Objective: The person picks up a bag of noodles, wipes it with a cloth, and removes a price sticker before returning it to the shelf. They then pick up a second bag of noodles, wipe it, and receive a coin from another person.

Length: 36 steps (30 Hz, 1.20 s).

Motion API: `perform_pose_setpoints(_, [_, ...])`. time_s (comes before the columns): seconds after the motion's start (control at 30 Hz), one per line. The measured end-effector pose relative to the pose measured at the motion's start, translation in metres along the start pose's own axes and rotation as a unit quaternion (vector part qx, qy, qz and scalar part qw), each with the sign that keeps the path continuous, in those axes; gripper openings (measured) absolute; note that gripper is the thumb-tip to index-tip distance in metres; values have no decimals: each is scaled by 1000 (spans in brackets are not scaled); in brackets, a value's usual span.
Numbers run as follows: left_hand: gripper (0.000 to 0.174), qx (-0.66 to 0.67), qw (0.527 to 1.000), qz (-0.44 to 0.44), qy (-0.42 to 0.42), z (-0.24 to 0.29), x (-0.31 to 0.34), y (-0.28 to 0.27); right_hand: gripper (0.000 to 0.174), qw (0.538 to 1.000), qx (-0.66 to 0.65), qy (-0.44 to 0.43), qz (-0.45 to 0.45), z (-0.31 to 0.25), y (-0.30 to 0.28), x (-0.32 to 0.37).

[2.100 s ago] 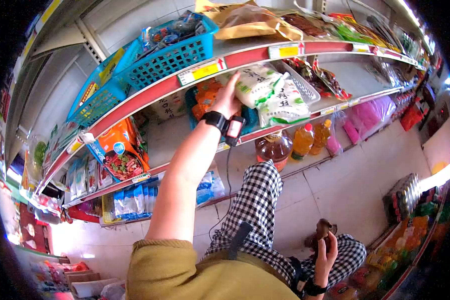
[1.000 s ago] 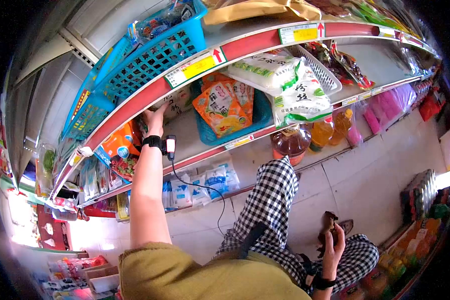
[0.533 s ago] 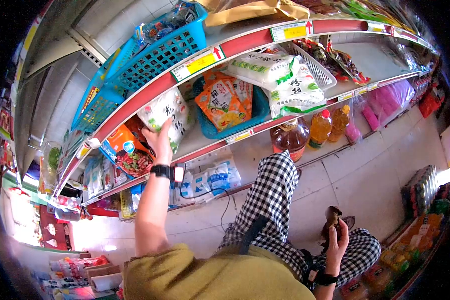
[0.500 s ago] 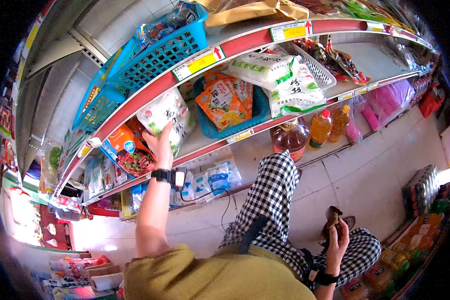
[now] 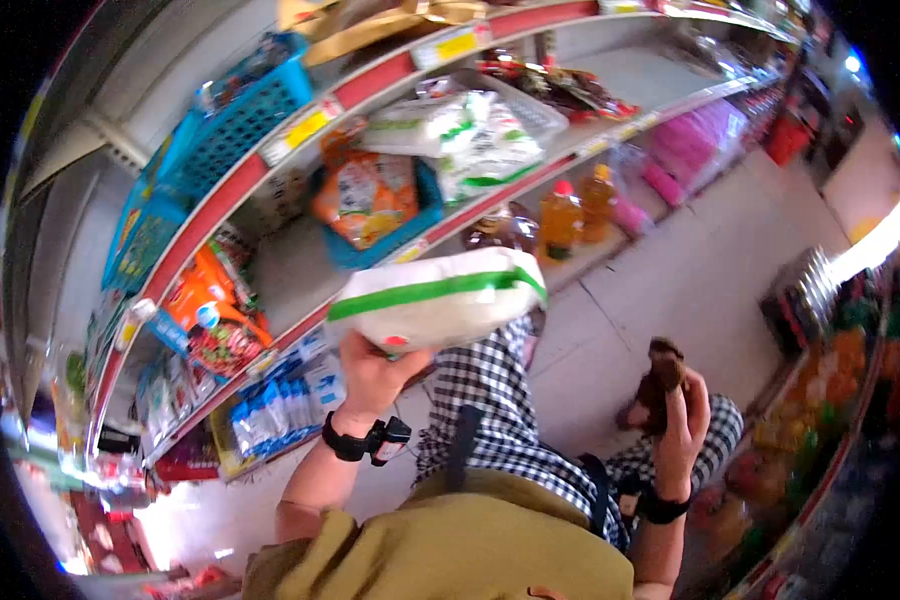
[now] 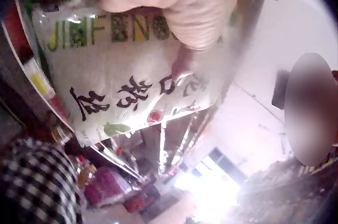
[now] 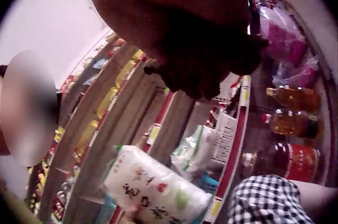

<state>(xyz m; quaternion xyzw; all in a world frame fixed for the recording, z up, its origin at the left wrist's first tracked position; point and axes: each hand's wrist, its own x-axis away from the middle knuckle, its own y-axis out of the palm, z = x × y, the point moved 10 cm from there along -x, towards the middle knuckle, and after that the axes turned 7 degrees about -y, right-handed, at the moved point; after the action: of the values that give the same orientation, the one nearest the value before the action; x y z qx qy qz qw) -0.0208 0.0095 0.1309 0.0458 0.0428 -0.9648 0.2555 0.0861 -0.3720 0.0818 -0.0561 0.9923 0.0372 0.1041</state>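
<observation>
In the head view my left hand (image 5: 382, 372) grips a white, green-striped bag of vermicelli noodles (image 5: 438, 296) in front of the shelf, above the checkered trouser leg. Up close in the left wrist view, the thumb lies across the printed face of the vermicelli bag (image 6: 108, 71). My right hand (image 5: 684, 428), low beside the other knee, holds a dark brown, crumpled-looking object (image 5: 658, 388); I cannot tell its kind. That object is a dark shape in the right wrist view, where the vermicelli bag (image 7: 158, 186) shows below it.
On the middle shelf, orange packets (image 5: 365, 205) fill a blue basket (image 5: 395, 238), next to more white noodle bags (image 5: 490, 155). Oil bottles (image 5: 562, 222) stand underneath. A red price rail (image 5: 380, 75) runs along the upper shelf. Drinks (image 5: 820, 400) line the right side.
My left hand has moved from the stacked white bags to the left part of the shelf, taken a vermicelli bag there, and brought it out towards me. My right hand keeps its brown object.
</observation>
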Motion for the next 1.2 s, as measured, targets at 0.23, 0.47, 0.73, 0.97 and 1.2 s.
perform_pose_setpoints(0.23, [62,-160,963,-165,142,2,5,169,31,960,171,-199,97,-88,-28,-2])
perform_pose_setpoints(0.47, [67,-168,946,-243,134,-72,2,244,31,902,318,-290,30,-78,9,-2])
perform_pose_setpoints(0.73, [63,-190,947,-221,135,-89,15,238,26,906,372,-202,7,-28,-6,-1])
perform_pose_setpoints(0.97, [64,-149,947,-283,39,-106,22,246,36,901,337,-256,-94,-21,39,10])
perform_pose_setpoints(1.2, [66,-182,929,-299,118,-117,-6,253,35,910,352,-203,-79,-6,12,-22])
